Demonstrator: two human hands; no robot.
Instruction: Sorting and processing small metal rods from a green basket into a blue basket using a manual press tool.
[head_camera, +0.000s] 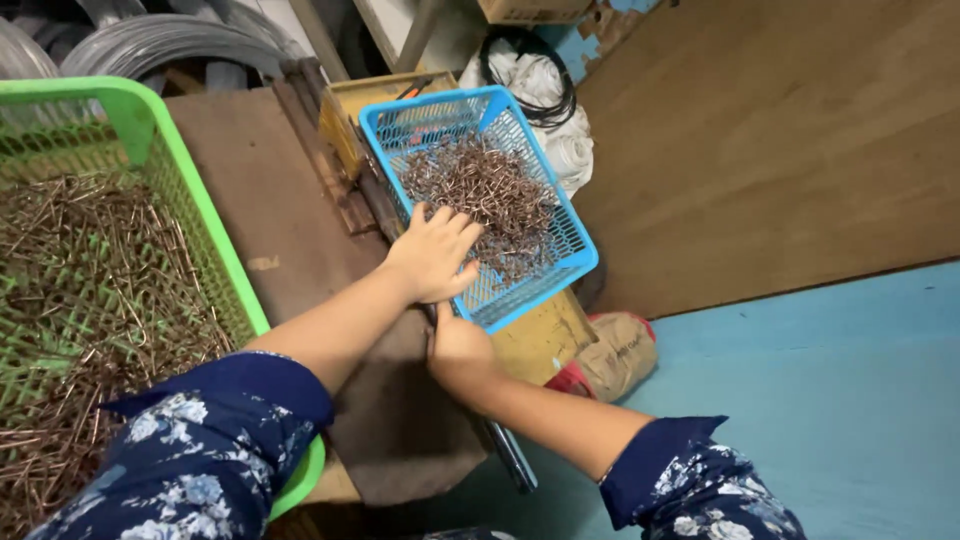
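Head view, centre frame: my left hand (434, 255) spread flat on bent wire pieces (480, 190) in blue basket (575, 262); right hand (458, 350) below, seemingly gripping basket's edge; green basket (150, 130) at left holds many more.

Brown workbench (270, 200), green basket (190, 200) of bent wires, blue basket (575, 240)

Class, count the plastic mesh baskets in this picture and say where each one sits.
2. A green basket of wire pieces sits at the left; a blue basket sits tilted at centre, under the left hand. More may lie out of view.
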